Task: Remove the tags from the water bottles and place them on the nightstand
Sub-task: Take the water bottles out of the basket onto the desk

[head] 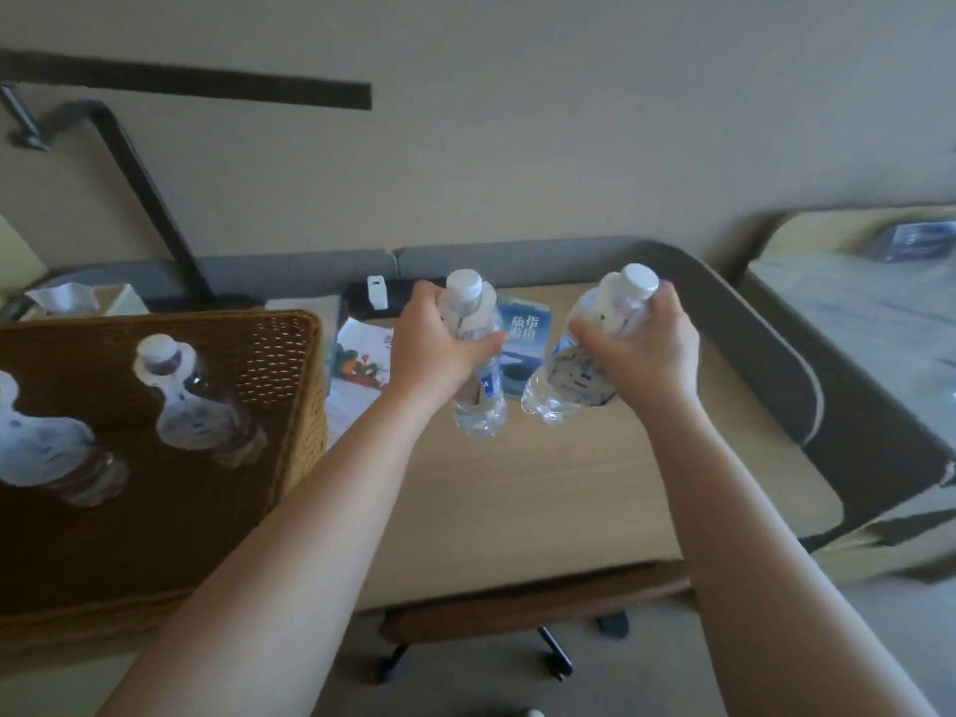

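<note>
Both hands are raised over the nightstand (543, 509), each wrapped around its own water bottle. The left hand (434, 349) grips the left bottle (478, 385) around its upper body, fingers curled across the front, with the white cap standing clear above the knuckles; this bottle is nearly upright, and a pale paper tag (473, 323) hangs at its neck beneath the fingers. The right hand (644, 349) grips the right bottle (569, 385) just under its cap, and this bottle tilts so its base points down and to the left. A printed tag (571, 372) lies against its side. The two bottles are near each other but apart, and whether their bases touch the wooden top cannot be told. Behind them a blue booklet (525, 336) lies flat, with a white leaflet (362, 354) beside it. On the left, a wicker basket (279, 354) holds two more bottles (194, 406), both with tags around their necks. A tissue box (77, 300) sits behind the basket.
</note>
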Demonstrator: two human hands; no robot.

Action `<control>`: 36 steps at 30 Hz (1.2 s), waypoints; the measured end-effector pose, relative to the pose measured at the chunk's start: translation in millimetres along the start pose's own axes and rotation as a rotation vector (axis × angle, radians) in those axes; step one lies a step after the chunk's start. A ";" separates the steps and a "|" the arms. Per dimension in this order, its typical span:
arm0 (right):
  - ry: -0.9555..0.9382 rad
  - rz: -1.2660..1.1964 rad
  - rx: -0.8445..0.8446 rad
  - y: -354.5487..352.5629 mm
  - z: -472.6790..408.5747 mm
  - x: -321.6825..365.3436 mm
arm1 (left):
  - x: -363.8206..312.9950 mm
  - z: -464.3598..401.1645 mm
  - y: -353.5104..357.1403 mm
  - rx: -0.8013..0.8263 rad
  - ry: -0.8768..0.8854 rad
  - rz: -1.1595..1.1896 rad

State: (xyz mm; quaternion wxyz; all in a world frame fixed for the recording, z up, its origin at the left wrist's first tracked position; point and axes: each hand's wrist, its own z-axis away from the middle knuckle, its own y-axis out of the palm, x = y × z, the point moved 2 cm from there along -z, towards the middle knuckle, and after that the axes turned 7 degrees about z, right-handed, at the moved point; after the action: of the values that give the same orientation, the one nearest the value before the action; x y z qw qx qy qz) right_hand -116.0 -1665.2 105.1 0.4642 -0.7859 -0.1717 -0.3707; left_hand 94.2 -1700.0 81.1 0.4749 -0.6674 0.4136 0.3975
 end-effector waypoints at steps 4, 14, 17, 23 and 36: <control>-0.016 0.025 0.138 19.0 -29.9 -39.0 | 27.0 1.6 47.5 -0.059 -0.064 -0.037; -0.057 0.054 0.345 77.3 -61.6 -90.4 | 63.5 -19.9 94.1 -0.133 -0.139 -0.201; -0.088 0.065 0.398 86.7 -71.9 -88.6 | 66.8 -27.0 94.6 -0.103 -0.144 -0.209; -0.153 0.071 0.437 94.1 -71.0 -86.9 | 68.0 -26.1 99.0 -0.094 -0.162 -0.164; -0.154 0.028 0.435 70.5 -78.4 -57.2 | 52.8 -24.2 80.8 -0.107 -0.188 -0.220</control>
State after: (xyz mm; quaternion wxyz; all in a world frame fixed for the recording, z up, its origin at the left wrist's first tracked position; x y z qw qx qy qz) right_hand -144.0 -1764.1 43.3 0.6133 -0.6956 -0.2714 -0.2576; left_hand 40.5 -1749.2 13.3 0.5159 -0.6929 0.2701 0.4252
